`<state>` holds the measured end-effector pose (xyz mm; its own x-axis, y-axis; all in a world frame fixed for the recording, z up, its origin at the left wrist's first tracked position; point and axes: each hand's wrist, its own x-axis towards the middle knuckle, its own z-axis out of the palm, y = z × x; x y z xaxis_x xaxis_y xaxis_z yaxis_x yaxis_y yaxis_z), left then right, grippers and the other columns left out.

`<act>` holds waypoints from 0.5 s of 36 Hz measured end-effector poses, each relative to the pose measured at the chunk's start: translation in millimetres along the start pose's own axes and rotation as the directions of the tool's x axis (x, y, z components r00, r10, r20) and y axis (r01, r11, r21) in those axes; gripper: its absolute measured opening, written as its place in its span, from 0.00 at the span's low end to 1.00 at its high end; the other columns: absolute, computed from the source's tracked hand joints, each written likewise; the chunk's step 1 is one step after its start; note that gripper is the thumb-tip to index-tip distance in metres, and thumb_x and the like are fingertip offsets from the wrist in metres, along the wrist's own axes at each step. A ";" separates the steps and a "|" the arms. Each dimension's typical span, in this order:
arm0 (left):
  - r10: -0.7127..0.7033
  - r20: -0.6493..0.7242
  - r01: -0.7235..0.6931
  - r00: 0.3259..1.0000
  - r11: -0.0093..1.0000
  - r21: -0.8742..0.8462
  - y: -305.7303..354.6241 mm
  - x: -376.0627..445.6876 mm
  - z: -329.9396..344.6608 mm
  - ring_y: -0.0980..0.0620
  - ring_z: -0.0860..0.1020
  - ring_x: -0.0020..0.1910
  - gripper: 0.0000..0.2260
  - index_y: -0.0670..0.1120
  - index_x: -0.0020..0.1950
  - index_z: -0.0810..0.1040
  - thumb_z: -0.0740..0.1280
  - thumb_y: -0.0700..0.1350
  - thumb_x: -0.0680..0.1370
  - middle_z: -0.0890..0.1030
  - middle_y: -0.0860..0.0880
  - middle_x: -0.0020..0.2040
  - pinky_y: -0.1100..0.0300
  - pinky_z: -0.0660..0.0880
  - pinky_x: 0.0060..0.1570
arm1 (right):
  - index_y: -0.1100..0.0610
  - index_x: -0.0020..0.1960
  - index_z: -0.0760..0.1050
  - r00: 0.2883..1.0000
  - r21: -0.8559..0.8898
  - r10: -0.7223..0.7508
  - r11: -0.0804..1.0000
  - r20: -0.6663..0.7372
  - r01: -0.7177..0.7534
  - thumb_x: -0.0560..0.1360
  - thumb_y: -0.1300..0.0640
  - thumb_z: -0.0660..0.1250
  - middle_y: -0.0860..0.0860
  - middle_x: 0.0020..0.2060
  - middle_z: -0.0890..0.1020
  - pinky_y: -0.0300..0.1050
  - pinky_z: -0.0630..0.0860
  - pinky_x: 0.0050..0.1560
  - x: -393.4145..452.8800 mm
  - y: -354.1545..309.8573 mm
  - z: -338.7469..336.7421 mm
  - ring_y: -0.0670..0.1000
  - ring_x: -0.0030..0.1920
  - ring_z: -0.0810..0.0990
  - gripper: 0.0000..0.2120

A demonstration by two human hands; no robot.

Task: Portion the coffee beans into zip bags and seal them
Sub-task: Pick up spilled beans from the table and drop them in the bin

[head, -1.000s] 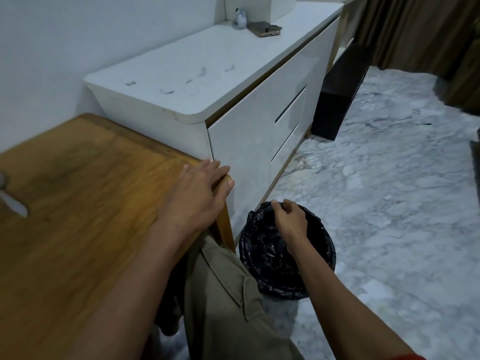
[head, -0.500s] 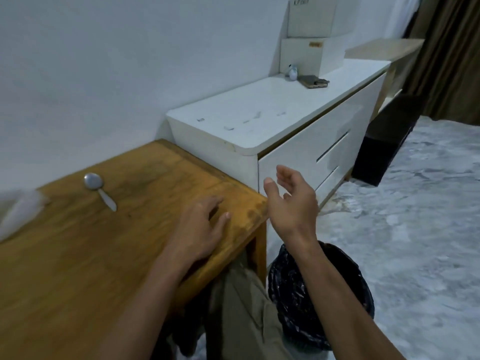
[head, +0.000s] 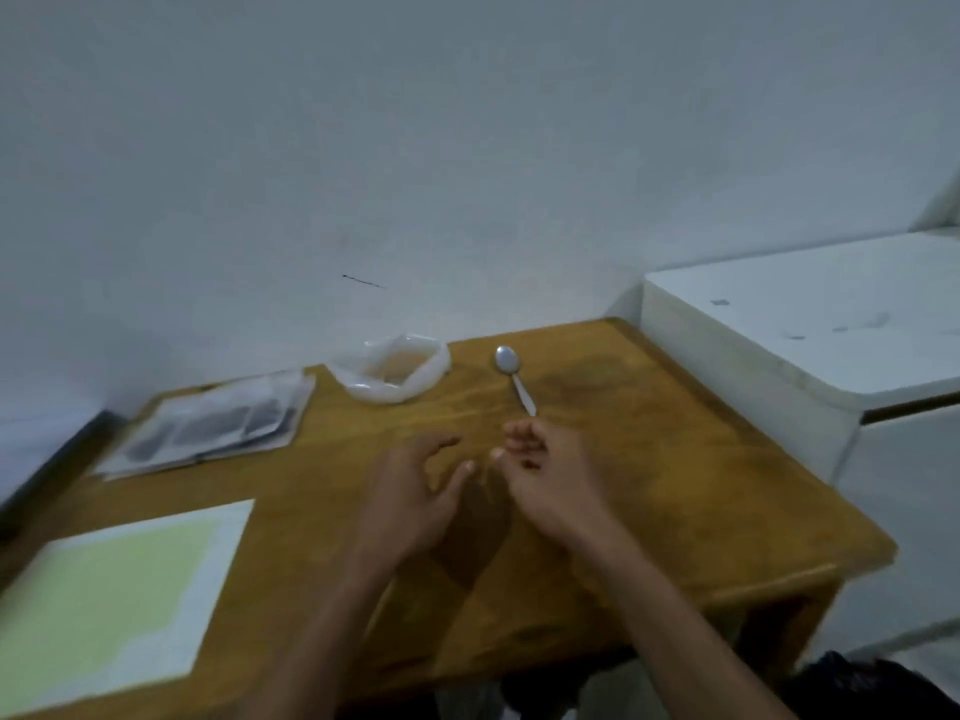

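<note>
Clear plastic bag (head: 392, 367): lies slumped at the far side of the wooden surface (head: 675, 475), close to the wall, mouth gaping upward; brownish contents show through it, too blurred to identify. Zip bags (head: 213, 426): a flat, overlapping heap of clear packets with dark contents, just left of the plastic bag and near the far-left edge of the surface. Spoon (head: 513, 376): metal, lying flat to the right of the plastic bag and apart from it, bowl toward the wall, handle pointing toward the person. Left hand (head: 410, 491): above the middle of the surface, palm turned inward, fingers loosely spread and slightly curved, thumb out to the right; its grip holds nothing. Right hand (head: 545, 475): close beside the left, thumb tips nearly meeting, fingers loosely curled inward toward the palm; its grip holds nothing, and its fingertips sit just short of the spoon handle's end. Both forearms enter from the near edge and converge toward the centre. Paper sheet (head: 109, 605): white with a pale green panel, flat at the near-left of the surface, well apart from both hands. Bare wood lies between the hands and the plastic bag, and a wider bare stretch runs from the right hand to the surface's right edge and near-right corner. White cabinet (head: 810, 324): stands against the right edge of the surface, its top higher than the wood.
</note>
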<state>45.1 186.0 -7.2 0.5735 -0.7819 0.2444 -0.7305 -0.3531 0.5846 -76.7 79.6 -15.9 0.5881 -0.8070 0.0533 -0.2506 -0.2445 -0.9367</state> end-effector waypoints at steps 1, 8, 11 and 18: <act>-0.025 -0.024 0.025 0.999 1.000 0.000 -7.7 1.1 -4.6 0.56 0.74 0.64 0.18 0.54 0.67 0.77 0.69 0.54 0.77 0.79 0.54 0.65 0.61 0.70 0.58 | 0.52 0.63 0.77 1.000 -0.019 -0.011 1.000 0.018 0.011 0.77 0.54 0.71 0.44 0.51 0.80 0.37 0.78 0.53 5.4 -3.0 6.6 0.41 0.52 0.79 0.15; -0.187 -0.190 0.184 0.964 0.982 -0.032 -57.4 33.8 -31.8 0.53 0.77 0.61 0.23 0.47 0.70 0.73 0.72 0.50 0.76 0.79 0.47 0.65 0.60 0.72 0.54 | 0.52 0.69 0.72 0.992 -0.214 -0.110 0.969 0.061 0.121 0.76 0.56 0.71 0.47 0.59 0.79 0.43 0.76 0.59 63.1 -29.7 38.5 0.49 0.61 0.78 0.22; -0.252 -0.261 0.253 0.932 0.967 -0.028 -80.9 61.2 -35.2 0.45 0.74 0.67 0.29 0.46 0.74 0.67 0.74 0.48 0.75 0.74 0.44 0.69 0.51 0.73 0.61 | 0.51 0.74 0.65 0.984 -0.313 -0.172 0.932 0.055 0.181 0.75 0.59 0.72 0.51 0.68 0.73 0.42 0.72 0.56 96.8 -32.4 49.1 0.53 0.67 0.73 0.30; -0.309 -0.190 0.307 0.932 0.951 -0.042 -115.1 125.0 -36.6 0.40 0.64 0.75 0.50 0.47 0.81 0.48 0.78 0.39 0.70 0.59 0.43 0.79 0.46 0.68 0.68 | 0.44 0.80 0.48 0.972 -0.322 -0.170 0.922 0.161 0.215 0.65 0.63 0.80 0.49 0.78 0.58 0.57 0.74 0.67 165.5 -27.1 72.1 0.56 0.74 0.65 0.56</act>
<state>214.4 147.7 -15.6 0.8307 -0.5217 0.1943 -0.5030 -0.5538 0.6635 82.8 -8.5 -6.7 0.7384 -0.6562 0.1554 -0.3523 -0.5719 -0.7408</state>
